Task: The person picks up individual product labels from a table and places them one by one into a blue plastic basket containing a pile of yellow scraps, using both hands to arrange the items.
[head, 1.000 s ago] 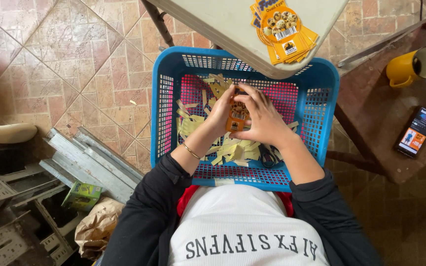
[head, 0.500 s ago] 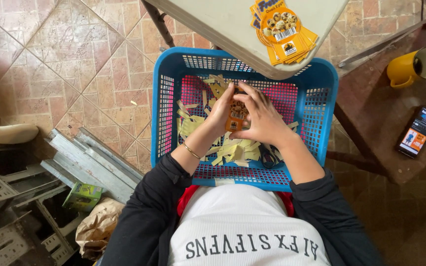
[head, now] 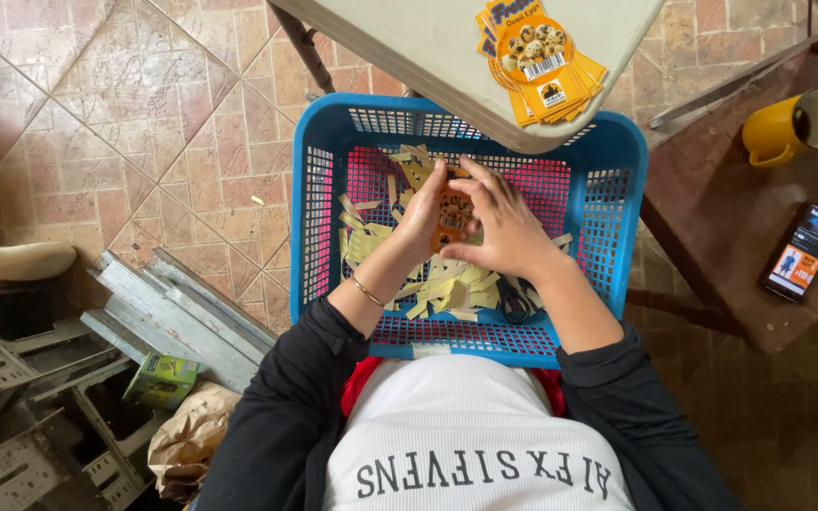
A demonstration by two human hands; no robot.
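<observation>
Both hands meet over the middle of the blue plastic mesh basket [head: 319, 218], gripping one small orange printed sticker sheet [head: 451, 216] between them. The left hand [head: 420, 220] curls its fingers around the sheet's left edge, thumb pressed near the top. The right hand [head: 504, 232] closes on the right side, its fingers [head: 473, 185] bent and partly spread over the upper edge, seemingly picking at the sheet.

Judging by the heap of pale yellow paper strips [head: 447, 289] lying on the basket floor, mostly toward its near edge and left side, a good many sheets look already dealt with. A small fanned stack of orange printed labels [head: 540, 59] rests at the near edge of the grey table [head: 428, 47], just above the basket's far rim; whether those are finished or waiting cannot be told.
</observation>
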